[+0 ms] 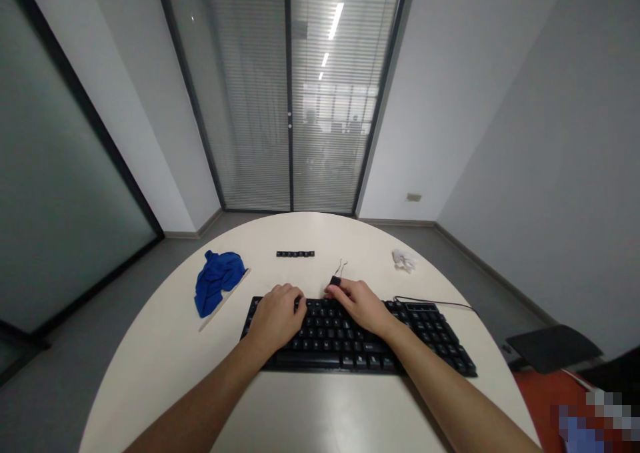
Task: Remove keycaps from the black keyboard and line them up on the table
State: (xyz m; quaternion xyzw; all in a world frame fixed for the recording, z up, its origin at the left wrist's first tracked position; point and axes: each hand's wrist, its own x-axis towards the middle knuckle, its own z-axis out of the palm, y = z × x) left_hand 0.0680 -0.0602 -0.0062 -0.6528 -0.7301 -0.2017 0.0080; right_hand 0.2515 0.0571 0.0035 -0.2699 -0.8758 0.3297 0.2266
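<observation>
A black keyboard (320, 358) lies across the round table in front of me. My left hand (279, 314) rests over its upper left keys, the fingers bent down at the far edge and the fingertips partly hidden. Between thumb and fingers of my right hand (357, 299) is a keycap puller, its black grip (335, 281) showing and its two thin wire prongs (341, 267) pointing up and away from me. This hand is just above the keyboard's far edge, right of its middle. Beyond it lies a row of several loose black keycaps (295, 254).
A crumpled blue cloth (217, 281) and a thin pale stick (225, 299) lie at the left on the white table (165, 366). Crumpled white tissue (404, 261) is at the far right. The keyboard's cable (440, 301) runs off the right edge. A dark chair part (555, 347) stands beyond.
</observation>
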